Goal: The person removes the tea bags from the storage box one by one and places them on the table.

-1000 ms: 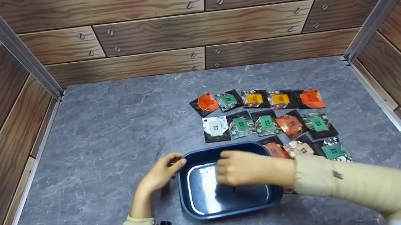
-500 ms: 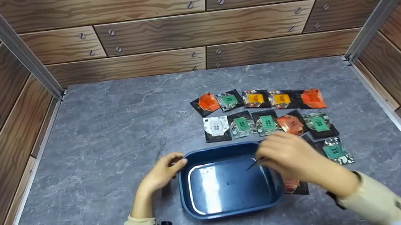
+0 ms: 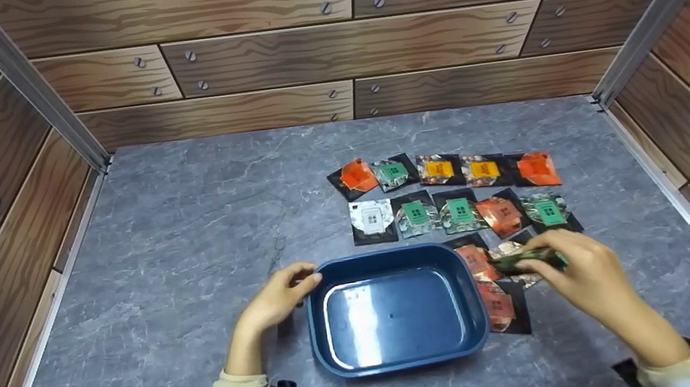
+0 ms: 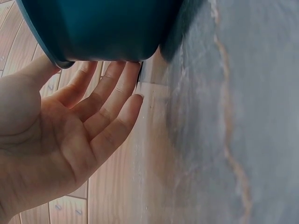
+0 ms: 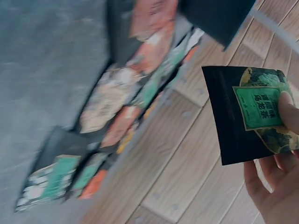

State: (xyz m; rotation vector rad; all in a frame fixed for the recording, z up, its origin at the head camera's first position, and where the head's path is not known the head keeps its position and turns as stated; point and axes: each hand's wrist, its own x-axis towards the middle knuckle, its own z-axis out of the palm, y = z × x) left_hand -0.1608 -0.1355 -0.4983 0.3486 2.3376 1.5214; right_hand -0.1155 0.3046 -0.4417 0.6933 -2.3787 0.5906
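In the head view my left hand (image 3: 279,296) holds the left rim of a dark blue plastic tub (image 3: 404,366). Its thumb lies over the rim in the left wrist view, and the fingers are against the outer wall of the tub (image 4: 103,32). To the right of the tub, my right hand (image 3: 587,270) pinches a black and green tea sachet (image 5: 252,112) between thumb and fingers, above the nearest row of sachets. Close below it lie a beige sachet (image 3: 510,246) and an orange-red sachet (image 3: 472,257), partly covered by the held one.
Behind the tub, more tea sachets lie in rows, among them a white one (image 3: 373,221) and a yellow-labelled one (image 3: 438,170). Another orange-red sachet (image 3: 502,307) lies against the tub's right side. Wood-patterned panels (image 3: 329,52) enclose the grey marbled table (image 3: 181,238).
My right hand has moved from over the tub to the right, carrying the dark sachet past the tub's rim to above the near row. My left hand stays on the rim.
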